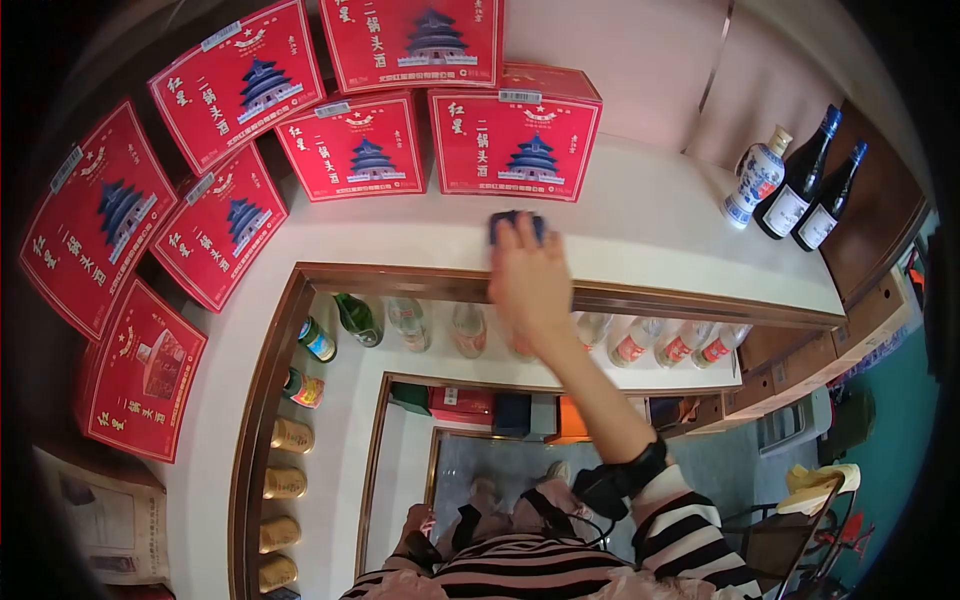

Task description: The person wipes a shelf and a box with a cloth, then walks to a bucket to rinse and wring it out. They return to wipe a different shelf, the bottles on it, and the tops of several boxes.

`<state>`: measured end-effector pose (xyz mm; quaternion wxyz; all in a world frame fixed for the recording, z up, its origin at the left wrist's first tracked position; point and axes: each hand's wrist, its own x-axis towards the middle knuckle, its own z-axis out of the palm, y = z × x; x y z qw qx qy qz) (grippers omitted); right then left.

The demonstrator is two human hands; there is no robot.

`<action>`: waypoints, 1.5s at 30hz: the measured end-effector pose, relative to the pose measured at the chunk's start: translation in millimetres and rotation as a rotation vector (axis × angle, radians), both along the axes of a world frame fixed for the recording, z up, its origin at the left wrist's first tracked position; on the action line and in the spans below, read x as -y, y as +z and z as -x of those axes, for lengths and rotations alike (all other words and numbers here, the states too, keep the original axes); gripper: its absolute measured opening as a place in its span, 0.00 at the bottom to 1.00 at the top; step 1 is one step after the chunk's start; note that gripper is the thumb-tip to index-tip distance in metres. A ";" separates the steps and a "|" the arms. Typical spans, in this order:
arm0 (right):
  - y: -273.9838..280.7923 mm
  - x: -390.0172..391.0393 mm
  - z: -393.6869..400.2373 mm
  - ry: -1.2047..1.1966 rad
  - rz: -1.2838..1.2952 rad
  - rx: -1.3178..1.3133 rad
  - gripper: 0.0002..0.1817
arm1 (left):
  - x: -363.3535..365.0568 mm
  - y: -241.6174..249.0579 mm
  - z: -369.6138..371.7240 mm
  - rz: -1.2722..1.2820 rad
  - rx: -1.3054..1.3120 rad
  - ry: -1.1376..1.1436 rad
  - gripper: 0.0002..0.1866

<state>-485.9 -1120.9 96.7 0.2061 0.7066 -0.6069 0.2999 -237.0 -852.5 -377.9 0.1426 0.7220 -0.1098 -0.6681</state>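
Note:
My right hand (pixel 530 280) reaches forward over the white top shelf (pixel 640 225). Its fingers press down on a dark blue cloth (pixel 517 226), which lies bunched just in front of the red liquor cartons (pixel 515 140). Low beside my body, my left hand (pixel 417 522) looks curled, with a small pale and red bit at its fingers that is too small to name. Beneath my right forearm, a row of clear glass bottles (pixel 468 330) stands on the shelf below, and the arm hides part of it.
More red cartons (pixel 235 85) are stacked at the left. A blue-and-white porcelain bottle (pixel 757 180) and two dark bottles (pixel 795 185) stand at the shelf's right end. A green bottle (pixel 357 318) and several tan jars (pixel 285 482) line the lower shelf. A chair (pixel 800 520) is at the lower right.

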 end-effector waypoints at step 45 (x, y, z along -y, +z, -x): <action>7.8 67.2 -98.4 0.494 -0.181 0.171 0.17 | -20.9 -9.6 -31.1 0.096 -0.004 0.264 0.13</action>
